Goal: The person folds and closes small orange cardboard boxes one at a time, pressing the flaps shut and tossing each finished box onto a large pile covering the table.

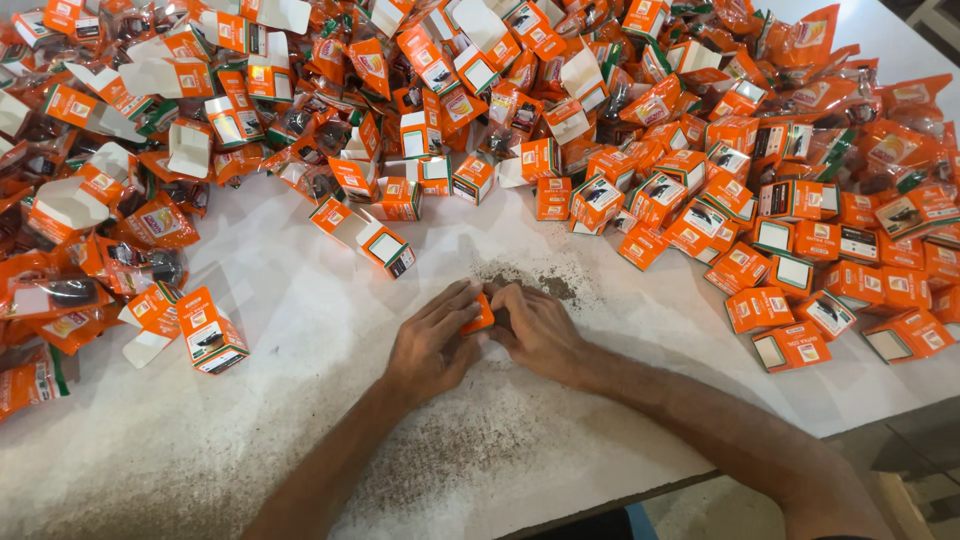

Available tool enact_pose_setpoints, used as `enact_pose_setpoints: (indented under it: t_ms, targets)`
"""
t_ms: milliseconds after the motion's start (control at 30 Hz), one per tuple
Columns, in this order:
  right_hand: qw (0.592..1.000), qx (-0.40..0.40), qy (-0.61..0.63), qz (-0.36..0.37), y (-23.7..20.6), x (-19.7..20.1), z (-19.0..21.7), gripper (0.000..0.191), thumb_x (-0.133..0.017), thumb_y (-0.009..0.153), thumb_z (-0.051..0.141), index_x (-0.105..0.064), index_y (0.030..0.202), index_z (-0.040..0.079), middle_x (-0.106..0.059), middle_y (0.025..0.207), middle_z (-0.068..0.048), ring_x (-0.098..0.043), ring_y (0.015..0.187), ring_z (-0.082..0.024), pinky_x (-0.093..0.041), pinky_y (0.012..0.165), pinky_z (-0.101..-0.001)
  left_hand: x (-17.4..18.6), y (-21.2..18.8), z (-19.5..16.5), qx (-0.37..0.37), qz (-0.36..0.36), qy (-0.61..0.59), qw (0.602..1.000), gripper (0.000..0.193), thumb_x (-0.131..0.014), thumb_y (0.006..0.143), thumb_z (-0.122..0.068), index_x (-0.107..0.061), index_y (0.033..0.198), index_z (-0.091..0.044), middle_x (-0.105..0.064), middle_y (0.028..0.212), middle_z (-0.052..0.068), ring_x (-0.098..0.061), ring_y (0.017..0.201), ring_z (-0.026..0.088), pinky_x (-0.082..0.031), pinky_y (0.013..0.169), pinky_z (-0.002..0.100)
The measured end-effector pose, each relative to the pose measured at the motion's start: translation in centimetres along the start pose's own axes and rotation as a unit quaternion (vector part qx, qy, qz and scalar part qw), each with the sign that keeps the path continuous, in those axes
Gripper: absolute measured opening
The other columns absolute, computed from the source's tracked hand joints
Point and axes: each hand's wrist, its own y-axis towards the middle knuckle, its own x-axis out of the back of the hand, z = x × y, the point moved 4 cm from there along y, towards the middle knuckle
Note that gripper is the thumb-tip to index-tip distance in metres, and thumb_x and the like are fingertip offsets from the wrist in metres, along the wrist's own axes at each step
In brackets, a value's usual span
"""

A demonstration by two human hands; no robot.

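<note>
Bright, even light falls on the white table (300, 420), without glare. Soft, short shadows sit just under the left hand (432, 345) and right hand (538, 330) and beneath the nearest orange boxes (640, 210) beyond them. Focus is sharp around the hands; boxes far to either side soften slightly, and the table edge below the right forearm bends with wide-angle distortion. The gap under that edge is dark.

1 head-worn camera looks steeply down, close over the white table (300, 420) and its near edge.
</note>
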Motion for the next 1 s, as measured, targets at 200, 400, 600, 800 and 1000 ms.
enact_pose_setpoints:
  t_ms: [200,400,600,800,1000]
  targets:
    - [1.000,-0.015,0.011,0.017,-0.1,-0.4,-0.5,0.045,-0.079,0.087,0.021,-0.046,0.114,0.006,-0.073,0.112,-0.015,-0.069,0.100,-0.039,-0.055,0.081,-0.0482,-0.5,-0.4,0.9,0.120,-0.040,-0.068,0.990,0.021,-0.074,0.087,-0.003,-0.066,0.106,-0.002,-0.069,0.133,0.019,-0.065,0.131,0.035,-0.061,0.096,0.037]
    - [1.000,0.010,0.022,-0.008,0.2,0.2,0.2,0.045,-0.080,0.087,0.020,-0.046,0.113,0.005,-0.072,0.121,-0.017,-0.069,0.102,-0.039,-0.056,0.082,-0.0466,-0.1,-0.4,1.2,0.097,-0.015,-0.042,0.994,0.017,-0.074,0.087,-0.001,-0.068,0.102,-0.004,-0.070,0.130,0.020,-0.064,0.129,0.037,-0.057,0.102,0.043]
    - [0.999,0.018,0.040,-0.011,0.5,0.6,0.8,0.045,-0.079,0.089,0.020,-0.046,0.117,0.005,-0.072,0.120,-0.017,-0.070,0.103,-0.038,-0.056,0.085,-0.0467,-0.1,-0.5,0.7,0.054,-0.025,-0.012,0.998,0.017,-0.073,0.089,-0.002,-0.065,0.104,-0.001,-0.070,0.129,0.020,-0.065,0.127,0.038,-0.057,0.103,0.042]
    - [0.999,0.026,0.033,-0.010,0.8,1.0,1.5,0.055,-0.081,0.088,0.021,-0.046,0.128,0.005,-0.070,0.116,-0.018,-0.069,0.105,-0.040,-0.055,0.088,-0.0485,0.4,-0.5,0.2,-0.008,0.038,0.025,0.999,0.032,-0.079,0.078,-0.004,-0.065,0.107,0.000,-0.061,0.139,0.026,-0.055,0.136,0.043,-0.053,0.106,0.046]
    - [0.998,0.038,0.044,-0.009,1.0,0.8,1.5,0.078,-0.077,0.082,0.007,-0.037,0.148,0.002,-0.066,0.127,-0.020,-0.065,0.114,-0.042,-0.054,0.096,-0.0499,-0.6,-1.3,-1.8,-0.034,0.032,0.100,0.994,0.052,-0.075,0.079,-0.001,-0.057,0.127,0.009,-0.042,0.153,0.031,-0.038,0.147,0.047,-0.038,0.119,0.057]
